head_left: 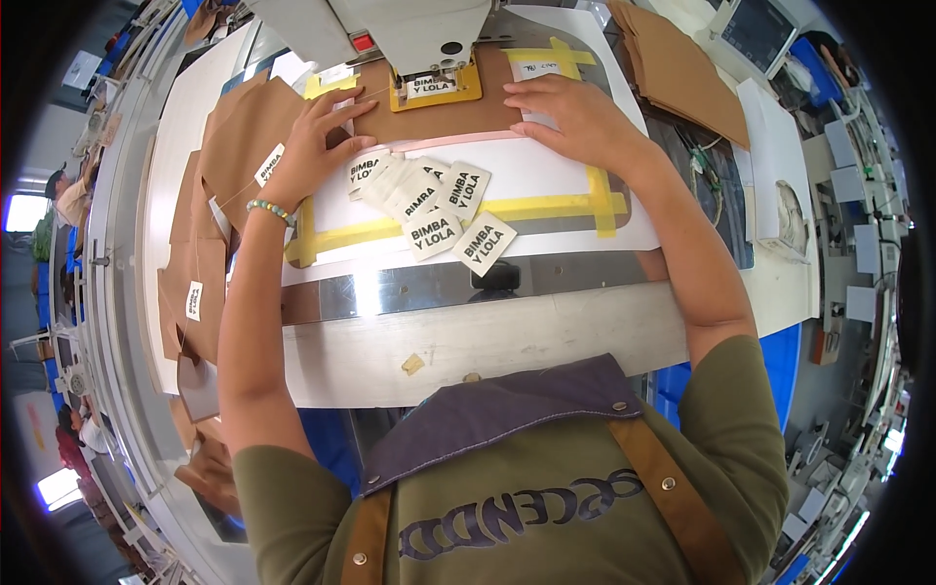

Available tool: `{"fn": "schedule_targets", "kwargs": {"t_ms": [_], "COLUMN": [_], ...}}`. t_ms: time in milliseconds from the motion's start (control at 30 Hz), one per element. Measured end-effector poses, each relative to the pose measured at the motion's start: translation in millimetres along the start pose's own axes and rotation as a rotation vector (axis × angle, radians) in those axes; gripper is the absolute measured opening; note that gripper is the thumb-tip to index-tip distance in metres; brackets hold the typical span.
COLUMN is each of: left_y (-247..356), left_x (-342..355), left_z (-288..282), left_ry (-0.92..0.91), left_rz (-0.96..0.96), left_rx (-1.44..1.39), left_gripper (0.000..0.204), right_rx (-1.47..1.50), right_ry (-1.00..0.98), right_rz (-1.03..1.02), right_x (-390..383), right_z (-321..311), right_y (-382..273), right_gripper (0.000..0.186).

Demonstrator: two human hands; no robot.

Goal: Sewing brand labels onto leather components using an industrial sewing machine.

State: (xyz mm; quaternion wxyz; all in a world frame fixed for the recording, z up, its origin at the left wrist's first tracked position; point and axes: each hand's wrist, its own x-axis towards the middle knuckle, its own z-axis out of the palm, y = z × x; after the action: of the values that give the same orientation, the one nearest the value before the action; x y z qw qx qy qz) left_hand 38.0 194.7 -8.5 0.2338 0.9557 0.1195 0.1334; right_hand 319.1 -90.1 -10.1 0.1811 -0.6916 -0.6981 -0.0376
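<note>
A brown fabric panel (pixel 487 119) lies flat beneath the white sewing machine head (pixel 405 39). Inside the machine's yellow clamp frame (pixel 472 88), a white printed label (pixel 429 88) rests on the panel. My left hand (pixel 317 139) touches the panel's left end, its fingers spread. At the right end my right hand (pixel 565 119) lies with fingers stretched out, fingertips at the panel's edge. Neither hand grips anything. Several loose white labels (pixel 432 234) are heaped on the white sheet just in front of the panel. A pink strip (pixel 458 141) runs along the panel's near edge.
Yellow tape (pixel 546 208) borders the white sheet. Brown panels, some with labels, overlap at the left (pixel 249 127); another stack (pixel 673 78) stands at the right, near a screen (pixel 753 37). A metal strip (pixel 419 294) crosses the table's front. Other people (pixel 73 195) are far left.
</note>
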Motion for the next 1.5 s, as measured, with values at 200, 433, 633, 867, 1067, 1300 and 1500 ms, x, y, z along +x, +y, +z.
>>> {"fn": "schedule_targets", "kwargs": {"t_ms": [200,433,633,867,1067,1300,1500], "left_y": [22.4,46.8,51.6,-56.8,-80.2,65.5,138.5], "left_x": [0.8,6.3,-34.0,-89.4,-121.7,-83.4,-83.1], "left_z": [26.6,29.1,6.7,-48.7,-64.9,13.3,53.1], "left_ry": [0.175,0.154,0.178,0.221,0.251,0.175,-0.058], "left_rz": [0.197,0.261,0.517,0.058,-0.244,-0.043,0.108], "left_rx": [0.197,0.160,0.438,0.731,0.874,0.079,0.072], "left_gripper": [0.029,0.022,0.020,0.019,0.049,0.046,0.061], "right_rx": [-0.153,-0.253,-0.361,-0.183,-0.233,-0.436,-0.396], "right_ry": [-0.280,-0.101,0.044,0.163,0.188,0.150,0.241], "right_rz": [0.125,-0.028,-0.167,-0.080,0.096,0.393,0.349], "right_x": [2.3,-25.8,-43.2,-57.5,-75.8,-110.5,-109.0], "right_z": [-40.2,-18.6,-7.2,-29.7,-71.7,-96.6,-77.8], "right_y": [-33.1,-21.9,-14.7,-21.7,2.8,78.6,97.8], "right_gripper": [0.051,0.032,0.010,0.012,0.018,0.030,0.025]}}
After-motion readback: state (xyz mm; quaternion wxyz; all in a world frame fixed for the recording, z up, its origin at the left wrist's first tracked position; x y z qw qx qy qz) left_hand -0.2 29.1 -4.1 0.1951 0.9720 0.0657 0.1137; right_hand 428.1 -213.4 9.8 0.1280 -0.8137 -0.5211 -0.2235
